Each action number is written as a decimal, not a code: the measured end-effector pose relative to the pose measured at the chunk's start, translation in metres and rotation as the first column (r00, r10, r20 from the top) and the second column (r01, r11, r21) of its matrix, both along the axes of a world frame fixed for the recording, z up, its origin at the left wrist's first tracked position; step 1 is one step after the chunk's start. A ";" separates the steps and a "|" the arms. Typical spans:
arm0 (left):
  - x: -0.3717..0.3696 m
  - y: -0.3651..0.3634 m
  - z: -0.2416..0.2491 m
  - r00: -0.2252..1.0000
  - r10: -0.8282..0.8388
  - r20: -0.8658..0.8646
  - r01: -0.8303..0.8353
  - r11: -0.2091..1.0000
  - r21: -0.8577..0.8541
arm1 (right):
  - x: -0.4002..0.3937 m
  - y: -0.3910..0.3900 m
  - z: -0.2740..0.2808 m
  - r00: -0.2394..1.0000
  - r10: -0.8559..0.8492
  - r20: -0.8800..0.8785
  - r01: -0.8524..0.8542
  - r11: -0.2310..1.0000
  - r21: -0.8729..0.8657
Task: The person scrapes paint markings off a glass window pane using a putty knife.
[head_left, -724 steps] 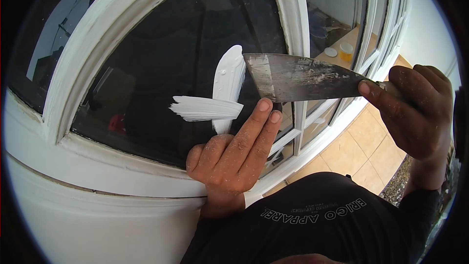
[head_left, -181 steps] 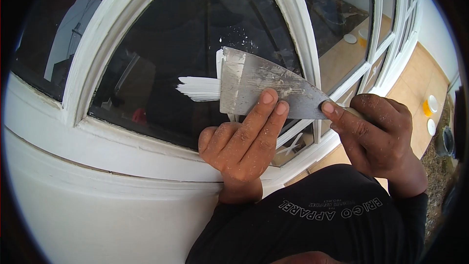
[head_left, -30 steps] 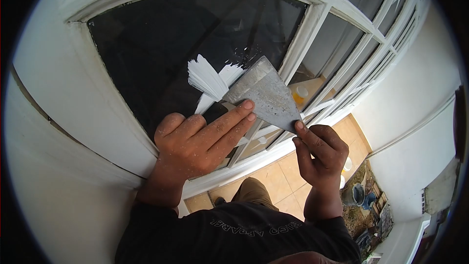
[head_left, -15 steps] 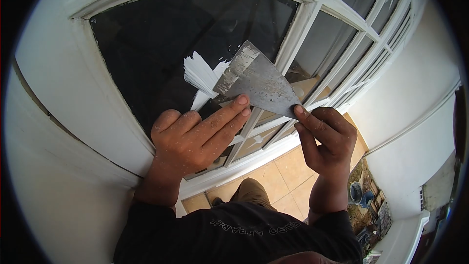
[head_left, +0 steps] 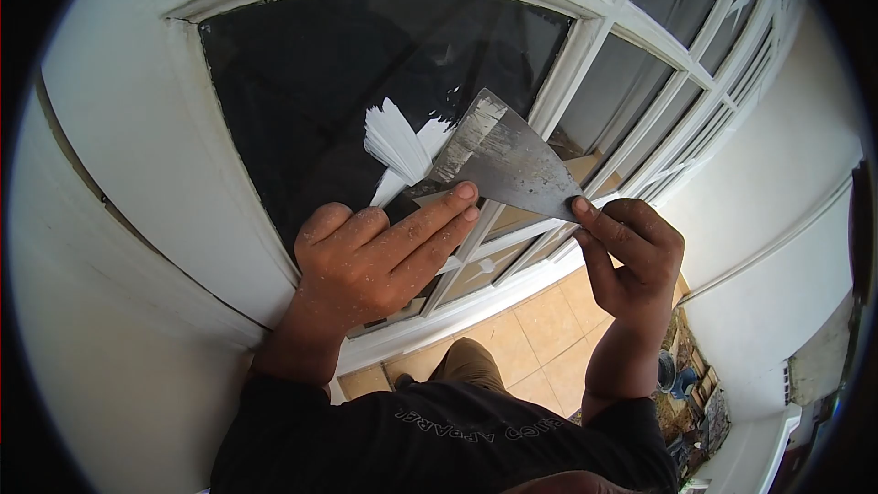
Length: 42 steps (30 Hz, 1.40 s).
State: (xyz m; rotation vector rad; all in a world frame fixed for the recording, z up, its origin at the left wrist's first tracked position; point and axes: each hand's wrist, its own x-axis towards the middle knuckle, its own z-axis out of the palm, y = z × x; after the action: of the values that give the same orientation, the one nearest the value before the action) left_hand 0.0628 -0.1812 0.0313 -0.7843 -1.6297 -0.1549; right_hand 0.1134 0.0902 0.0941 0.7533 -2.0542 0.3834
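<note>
A worn grey metal scraper blade (head_left: 521, 163) with whitish residue along its broad edge lies slanted in front of the dark glass pane (head_left: 302, 82). My right hand (head_left: 640, 252) pinches its narrow end between thumb and forefinger. Two fingers of my left hand (head_left: 361, 265) stretch out to the blade's lower edge, their tips at or against it. The other two are bent, and the thumb is hidden. White paste streaks (head_left: 399, 148) cross on the glass just left of the scraper. Pale specks dot my left hand.
A white window frame (head_left: 585, 46) with several panes curves away to the right. White wall (head_left: 101, 155) stands close on the left. Below are tan floor tiles (head_left: 526, 334) and a foot. Buckets (head_left: 677, 377) and debris lie at lower right.
The scraper and both hands sit slightly further right and lower in view, as does the window, so the camera has shifted a little. The hold on the scraper looks the same.
</note>
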 end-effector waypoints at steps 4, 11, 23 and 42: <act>0.000 0.001 0.000 1.000 -0.022 0.009 0.022 1.000 0.006 | -0.005 -0.001 0.005 0.999 -0.034 -0.029 0.035 0.998 0.056; 0.001 0.000 0.002 0.999 -0.042 -0.008 0.042 0.999 0.019 | -0.001 0.003 0.011 1.000 0.002 -0.001 -0.002 1.000 0.026; 0.002 -0.001 0.004 0.995 -0.097 0.020 0.097 0.995 0.037 | 0.008 0.020 -0.001 0.994 -0.097 -0.040 0.096 0.995 -0.036; 0.002 -0.006 -0.001 0.938 -0.343 0.042 0.342 0.939 0.033 | 0.015 0.022 -0.070 0.989 0.139 -0.044 -0.137 0.989 0.052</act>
State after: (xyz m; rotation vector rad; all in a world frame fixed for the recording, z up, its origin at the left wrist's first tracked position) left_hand 0.0652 -0.1867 0.0303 -1.0482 -1.5204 -0.4443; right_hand 0.1283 0.1117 0.0246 0.9290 -1.9789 0.3909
